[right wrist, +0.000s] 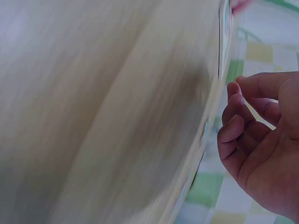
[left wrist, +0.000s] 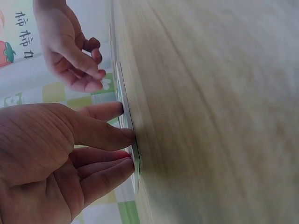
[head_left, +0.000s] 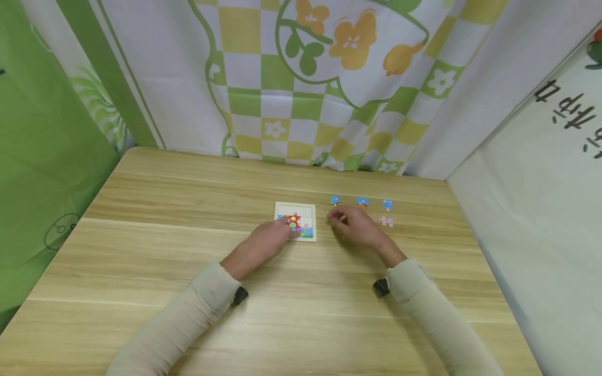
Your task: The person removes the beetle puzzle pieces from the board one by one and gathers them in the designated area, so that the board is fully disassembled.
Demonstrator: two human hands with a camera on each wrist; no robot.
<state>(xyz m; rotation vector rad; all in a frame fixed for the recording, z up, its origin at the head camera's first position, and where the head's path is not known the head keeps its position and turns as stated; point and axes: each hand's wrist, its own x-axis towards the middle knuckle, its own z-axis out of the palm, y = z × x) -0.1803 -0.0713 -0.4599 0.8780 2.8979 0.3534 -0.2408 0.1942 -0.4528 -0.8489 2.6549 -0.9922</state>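
Note:
A small square puzzle tray (head_left: 307, 208) with a pale wooden rim lies on the table. Inside it are fitted puzzle pieces (head_left: 308, 232), with a red shape bearing yellow-green spots and a blue and green strip. My left hand (head_left: 266, 241) rests on the tray's left and near side; its straight fingers (left wrist: 105, 179) touch the top and its thumb meets the near edge. Right of the tray hovers my right hand (head_left: 356, 226), above the table. Its fingers (right wrist: 232, 135) are loosely curled, thumb tip close to the index tip, and no piece shows between them.
Several loose puzzle pieces lie right of the tray: blue ones (head_left: 336, 199) in a row and a pink one (head_left: 386, 221) beside my right hand. A patterned curtain (head_left: 301, 109) hangs along the far table edge. A white wall covering (head_left: 536, 198) borders the right side.

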